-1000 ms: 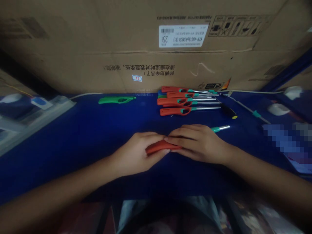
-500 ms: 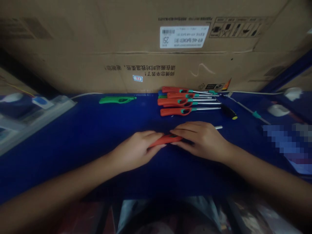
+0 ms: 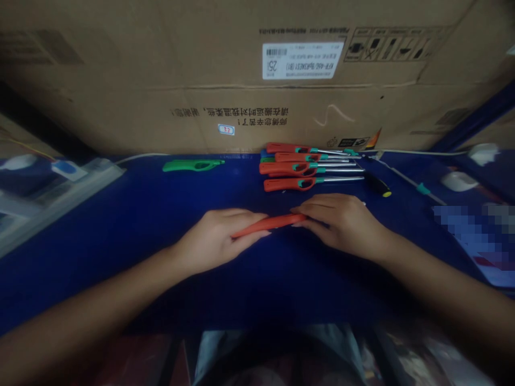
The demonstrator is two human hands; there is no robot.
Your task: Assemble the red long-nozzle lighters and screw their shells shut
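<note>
Between my two hands, above the blue tabletop [image 3: 153, 214], is a red long-nosed lighter [image 3: 273, 222] turned so its narrow edge faces me. My left hand [image 3: 219, 236] grips the handle end between thumb and fingers. My right hand [image 3: 338, 222] pinches the other end of the red body and hides most of the metal tube; just a bit of its tip shows past the knuckles. Behind my hands lies a stack of red lighters [image 3: 284, 185] with green triggers and metal tubes pointing right. A green lighter body [image 3: 189, 165] without a tube lies farther left.
A large cardboard box [image 3: 140, 96] stands upright along the back edge. To the right of the stack is a black screwdriver handle [image 3: 378, 185] with a yellow end. A power strip [image 3: 72, 195] runs along the left side; white cables and a white adapter [image 3: 459, 181] are at right.
The lighter has rolled from showing its trigger side to showing its narrow edge. My left hand has shifted slightly left, and my right hand slightly up and right, exposing more red body.
</note>
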